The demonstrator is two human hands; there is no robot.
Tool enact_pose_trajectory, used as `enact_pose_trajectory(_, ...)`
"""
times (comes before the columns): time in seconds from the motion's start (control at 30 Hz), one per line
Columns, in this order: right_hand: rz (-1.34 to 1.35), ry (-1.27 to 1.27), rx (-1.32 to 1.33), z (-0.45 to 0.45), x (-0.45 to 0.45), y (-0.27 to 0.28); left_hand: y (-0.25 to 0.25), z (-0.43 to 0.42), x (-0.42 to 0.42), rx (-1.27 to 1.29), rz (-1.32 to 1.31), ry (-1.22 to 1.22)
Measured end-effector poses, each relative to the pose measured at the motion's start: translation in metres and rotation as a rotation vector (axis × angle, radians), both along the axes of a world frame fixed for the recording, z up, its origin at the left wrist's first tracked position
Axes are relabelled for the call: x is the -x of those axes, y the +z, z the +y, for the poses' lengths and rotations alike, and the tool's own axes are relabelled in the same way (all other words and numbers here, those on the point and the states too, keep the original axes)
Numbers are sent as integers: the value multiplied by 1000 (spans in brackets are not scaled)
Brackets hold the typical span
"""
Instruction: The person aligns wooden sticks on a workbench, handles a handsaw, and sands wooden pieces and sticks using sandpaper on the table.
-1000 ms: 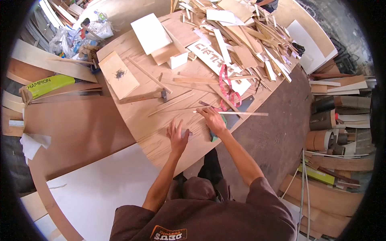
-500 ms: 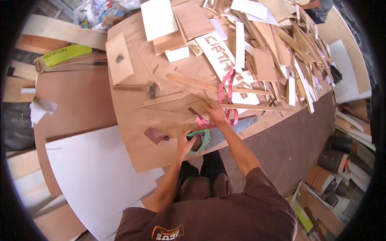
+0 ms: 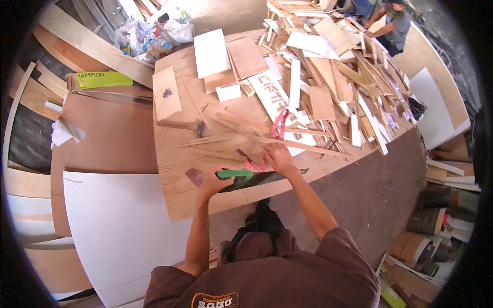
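My left hand (image 3: pixel 211 182) is closed around the green handle (image 3: pixel 239 175) of a hand saw near the front edge of the wooden table. The saw's dark blade (image 3: pixel 269 178) points right and passes below my right hand (image 3: pixel 280 158). That hand has bent fingers over the tabletop, beside a long thin wooden strip (image 3: pixel 313 148); what its fingertips grip is hidden. A pink measuring tape (image 3: pixel 280 123) lies looped across the strips, and part of it shows between my hands. Left of the saw, a brown scrap of sandpaper-like sheet (image 3: pixel 194 177) is partly covered by my left hand.
A hammer (image 3: pixel 199 128) and a board with dark nails or screws (image 3: pixel 167 93) lie on the left of the table. A white lettered board (image 3: pixel 267 90) lies farther back. Wood offcuts (image 3: pixel 354 77) pile up at the right. Another person (image 3: pixel 393 28) is at the far right.
The saw has moved left with my left hand and its blade has turned more edge-on. The thin strip by my right hand has shifted and now slants. The view has tilted up, showing more background.
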State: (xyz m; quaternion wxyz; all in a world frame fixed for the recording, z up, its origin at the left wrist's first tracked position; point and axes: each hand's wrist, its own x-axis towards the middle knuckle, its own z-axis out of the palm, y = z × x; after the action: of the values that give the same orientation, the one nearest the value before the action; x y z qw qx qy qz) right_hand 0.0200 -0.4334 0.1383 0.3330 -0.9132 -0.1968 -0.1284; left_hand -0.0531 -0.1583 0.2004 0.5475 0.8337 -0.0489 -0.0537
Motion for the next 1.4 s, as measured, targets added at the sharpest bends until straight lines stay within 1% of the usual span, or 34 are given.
enact_pose_trajectory(0.07,259,179,-145,-18,27,15,14,8,8,53,124,3)
enact_pose_trajectory(0.1,216,106,-129,-23,49,31,-6,12,9,203,67,16)
enact_pose_trajectory(0.13,204,75,-125,-32,68,44,6,5,12,210,60,-16)
enact_pose_trajectory(0.2,245,26,-110,-50,100,62,27,-9,19,305,92,7)
enact_pose_trajectory(0.23,206,-31,-18,-61,115,59,16,-13,17,278,73,-22)
enact_pose_trajectory(0.27,206,-51,-18,-74,128,61,10,-22,19,279,76,-41)
enact_pose_trajectory(0.33,147,-89,54,-98,149,74,3,-43,18,384,68,-87)
enact_pose_trajectory(0.37,54,-137,92,-111,155,63,-1,-57,17,383,63,-107)
enact_pose_trajectory(0.4,47,-155,91,-124,165,66,-2,-77,19,406,78,-62)
enact_pose_trajectory(0.43,127,-243,54,-137,175,70,-1,-98,21,428,94,-14)
enact_pose_trajectory(0.47,207,-331,13,-150,185,74,-1,-120,23,425,91,-31)
enact_pose_trajectory(0.5,174,-426,16,-163,194,74,1,-145,25,376,43,9)
enact_pose_trajectory(0.53,171,-438,8,-180,203,71,2,-171,26,325,-6,50)
enact_pose_trajectory(0.57,234,-525,-23,-198,211,67,2,-196,26,320,-8,32)
enact_pose_trajectory(0.63,365,-688,-69,-238,229,64,-3,-256,28,166,-192,37)
enact_pose_trajectory(0.67,362,-715,-74,-262,237,58,-7,-291,28,97,-286,36)
enact_pose_trajectory(0.7,356,-802,-138,-288,246,53,4,-326,32,21,-416,3)
enact_pose_trajectory(0.73,348,-888,-200,-317,254,48,-5,-359,32,31,-414,-21)
enact_pose_trajectory(0.77,348,-910,-196,-350,264,45,-16,-395,34,65,-410,-84)
enact_pose_trajectory(0.83,402,-1098,-313,-408,280,50,-26,-469,41,133,-449,-195)
enact_pose_trajectory(0.87,413,-1133,-327,-434,289,47,-29,-506,48,130,-437,-232)
enact_pose_trajectory(0.93,358,-1196,-344,-494,304,54,-31,-578,67,154,-362,-193)
enact_pose_trajectory(0.97,425,-1206,-320,-520,311,60,-29,-609,73,242,-273,-235)
enact_pose_trajectory(1.0,424,-1218,-315,-542,316,60,-22,-635,78,251,-268,-243)
enact_pose_trajectory(1.07,434,-1313,-379,-588,320,53,-10,-683,84,256,-107,-343)
enact_pose_trajectory(1.1,434,-1317,-376,-607,319,53,-9,-705,84,258,-105,-346)
enact_pose_trajectory(1.17,399,-1402,-473,-639,314,50,-8,-741,80,267,-55,-457)
enact_pose_trajectory(1.2,401,-1403,-479,-650,309,49,-10,-755,78,262,-56,-459)
enact_pose_trajectory(1.27,365,-1454,-441,-677,292,50,-13,-789,69,250,47,-421)
enact_pose_trajectory(1.3,361,-1455,-440,-691,283,49,-21,-803,62,254,44,-422)
enact_pose_trajectory(1.37,377,-1472,-524,-720,264,44,-39,-832,43,273,-33,-426)
enact_pose_trajectory(1.4,371,-1468,-519,-737,254,41,-37,-848,34,279,-37,-422)
